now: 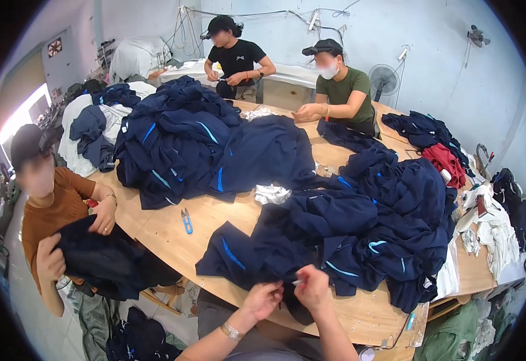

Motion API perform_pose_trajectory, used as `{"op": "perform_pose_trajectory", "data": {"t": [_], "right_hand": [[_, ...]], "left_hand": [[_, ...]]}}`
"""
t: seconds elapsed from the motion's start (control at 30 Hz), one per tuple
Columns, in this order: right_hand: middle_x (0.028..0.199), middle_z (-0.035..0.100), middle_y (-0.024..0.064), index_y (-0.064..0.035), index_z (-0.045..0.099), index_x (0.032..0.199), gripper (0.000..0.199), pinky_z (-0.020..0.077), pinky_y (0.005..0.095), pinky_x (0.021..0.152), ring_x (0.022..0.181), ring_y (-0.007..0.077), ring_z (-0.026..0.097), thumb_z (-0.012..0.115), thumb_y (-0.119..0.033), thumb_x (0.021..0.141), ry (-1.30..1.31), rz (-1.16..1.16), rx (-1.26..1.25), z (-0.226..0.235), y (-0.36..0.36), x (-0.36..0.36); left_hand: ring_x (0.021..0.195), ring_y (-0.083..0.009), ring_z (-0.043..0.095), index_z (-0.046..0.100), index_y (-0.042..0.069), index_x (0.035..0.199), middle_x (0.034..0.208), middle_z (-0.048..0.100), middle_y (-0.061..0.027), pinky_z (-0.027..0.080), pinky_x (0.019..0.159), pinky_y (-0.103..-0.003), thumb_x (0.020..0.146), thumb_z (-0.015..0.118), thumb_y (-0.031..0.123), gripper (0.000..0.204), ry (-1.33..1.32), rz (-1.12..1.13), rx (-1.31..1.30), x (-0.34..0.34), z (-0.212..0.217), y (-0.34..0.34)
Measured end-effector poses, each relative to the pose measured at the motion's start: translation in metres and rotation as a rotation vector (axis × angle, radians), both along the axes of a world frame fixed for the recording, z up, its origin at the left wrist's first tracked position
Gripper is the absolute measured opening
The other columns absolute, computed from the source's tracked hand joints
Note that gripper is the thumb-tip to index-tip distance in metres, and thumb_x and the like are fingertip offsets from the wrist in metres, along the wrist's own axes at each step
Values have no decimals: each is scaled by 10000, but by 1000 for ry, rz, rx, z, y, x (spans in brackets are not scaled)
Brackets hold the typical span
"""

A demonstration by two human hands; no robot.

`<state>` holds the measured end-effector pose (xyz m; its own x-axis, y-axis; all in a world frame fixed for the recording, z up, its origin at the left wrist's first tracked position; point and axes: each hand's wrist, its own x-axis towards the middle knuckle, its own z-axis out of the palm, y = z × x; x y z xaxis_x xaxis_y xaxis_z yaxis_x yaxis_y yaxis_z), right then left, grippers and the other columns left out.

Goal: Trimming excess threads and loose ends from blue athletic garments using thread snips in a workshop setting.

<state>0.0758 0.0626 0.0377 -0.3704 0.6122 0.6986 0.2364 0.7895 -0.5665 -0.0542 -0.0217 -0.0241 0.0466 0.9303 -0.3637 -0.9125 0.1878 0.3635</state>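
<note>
A navy garment (239, 256) with a light blue stripe lies at the table's near edge, part of it hanging over. My left hand (262, 302) is closed in a pinch on the edge of this garment. Close beside it, my right hand (313, 290) is closed too, just above the cloth. A small pale tip shows at its fingers, too small for me to name. Thread snips (186, 221) with blue handles lie on the wooden table, left of the garment.
Navy garments form a large heap (179, 132) at the far left and another (389, 216) at the right. Crumpled white material (272, 194) lies between them. A co-worker (64, 204) at left holds dark cloth; two more people sit across the table (155, 231). A light blue tool (411, 320) lies near the right corner.
</note>
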Motion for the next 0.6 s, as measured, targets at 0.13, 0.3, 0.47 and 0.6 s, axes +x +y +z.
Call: {"op": "perform_pose_trajectory", "data": {"t": [0.13, 0.3, 0.47, 0.6], "right_hand": [[647, 518, 70, -102, 555, 772, 109, 436, 334, 486, 548, 238, 548, 603, -98, 675, -367, 184, 82, -45, -12, 12], [669, 547, 80, -104, 586, 764, 133, 453, 350, 536, 599, 250, 571, 639, -194, 682, -573, 275, -51, -60, -40, 24], [677, 575, 102, -99, 613, 735, 139, 467, 364, 568, 633, 281, 588, 671, -169, 629, -422, 259, -146, -44, -37, 25], [592, 488, 103, -42, 510, 776, 191, 413, 316, 488, 513, 264, 512, 583, 74, 642, -57, 47, -124, -32, -30, 27]], "left_hand": [[698, -181, 588, 592, 47, 889, 812, 610, -72, 494, 639, -259, 863, 563, 172, 132, -266, 34, -288, 10, -23, -15], [722, -224, 617, 589, 50, 875, 829, 620, -83, 509, 703, -340, 868, 568, 296, 247, -188, -178, -202, 4, -15, -34], [782, -172, 617, 573, 26, 937, 899, 626, -51, 514, 690, -317, 859, 593, 158, 155, 74, -157, -64, 7, 1, -21], [840, -143, 600, 580, 53, 992, 965, 626, -42, 511, 685, -293, 883, 553, 160, 155, 343, 35, 45, 24, 34, -7]]}}
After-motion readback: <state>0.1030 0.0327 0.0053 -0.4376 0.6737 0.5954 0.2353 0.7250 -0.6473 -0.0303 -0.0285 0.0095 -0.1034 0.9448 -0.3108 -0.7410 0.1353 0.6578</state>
